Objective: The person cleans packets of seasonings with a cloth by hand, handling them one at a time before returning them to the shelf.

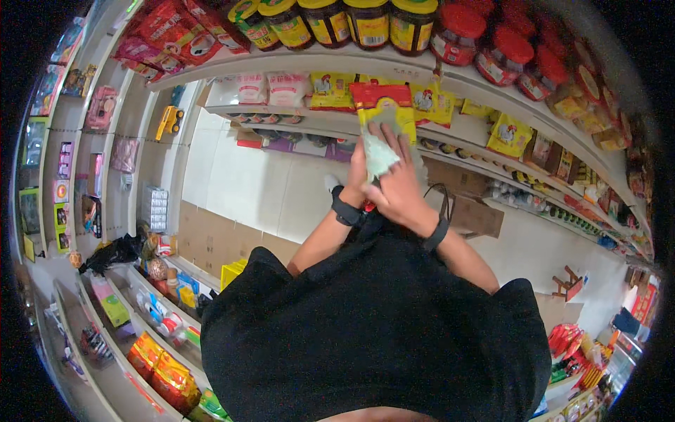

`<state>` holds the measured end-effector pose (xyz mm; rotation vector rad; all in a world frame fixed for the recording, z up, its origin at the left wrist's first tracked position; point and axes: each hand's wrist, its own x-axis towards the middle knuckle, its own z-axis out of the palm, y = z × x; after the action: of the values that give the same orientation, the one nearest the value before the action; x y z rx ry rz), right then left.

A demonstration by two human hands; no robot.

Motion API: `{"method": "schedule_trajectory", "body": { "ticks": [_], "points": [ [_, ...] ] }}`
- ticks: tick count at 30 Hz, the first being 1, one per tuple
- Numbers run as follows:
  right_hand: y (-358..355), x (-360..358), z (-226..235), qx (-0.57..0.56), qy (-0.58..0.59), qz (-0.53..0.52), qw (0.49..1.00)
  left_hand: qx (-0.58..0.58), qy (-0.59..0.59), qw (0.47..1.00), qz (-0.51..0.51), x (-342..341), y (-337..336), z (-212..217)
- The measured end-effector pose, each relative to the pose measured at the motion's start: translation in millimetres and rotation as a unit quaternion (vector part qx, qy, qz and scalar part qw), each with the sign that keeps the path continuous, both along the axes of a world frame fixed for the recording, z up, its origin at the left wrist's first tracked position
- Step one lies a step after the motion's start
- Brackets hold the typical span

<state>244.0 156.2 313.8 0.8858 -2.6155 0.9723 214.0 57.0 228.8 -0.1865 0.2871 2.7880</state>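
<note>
In front of my chest is a yellow and red bag (383, 96), upright before the shelf. My left hand (358, 169) grips it along its lower left side, the fingers mostly hidden behind. A pale green cloth (380, 156) lies against the bag's front. My right hand (403, 188) holds this cloth to the bag, some fingers stretched up over the surface. Dark bands circle both wrists. Similar yellow bags (332, 91) stand on the shelf just behind, some left and some right of the held one.
Jars with yellow lids (369, 27) and red-lidded tubs (508, 50) line the shelf above. Lower tiers carry small packets and cups. Shelving with toys and boxes (156, 208) runs along the left. Flattened cardboard (225, 235) lies on the floor, with a small stool (568, 283) at right.
</note>
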Motion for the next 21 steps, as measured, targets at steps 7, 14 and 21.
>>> {"method": "schedule_trajectory", "body": {
  "ticks": [7,14,21],
  "points": [
    [24.4,-44.7,-2.5,-0.049,0.027,-0.095,0.994,-0.113,0.139,0.982,-0.052,10.0,-15.3,19.7],
    [7.9,-3.4,-14.1,-0.070,-0.039,-0.053,0.995,-0.139,0.066,0.985,0.074,6.5,-12.9,39.1],
    [-1.5,-15.3,1.2,0.006,0.017,0.027,0.999,-0.285,0.021,0.950,0.129,14.9,-1.4,31.7]
  ]
}}
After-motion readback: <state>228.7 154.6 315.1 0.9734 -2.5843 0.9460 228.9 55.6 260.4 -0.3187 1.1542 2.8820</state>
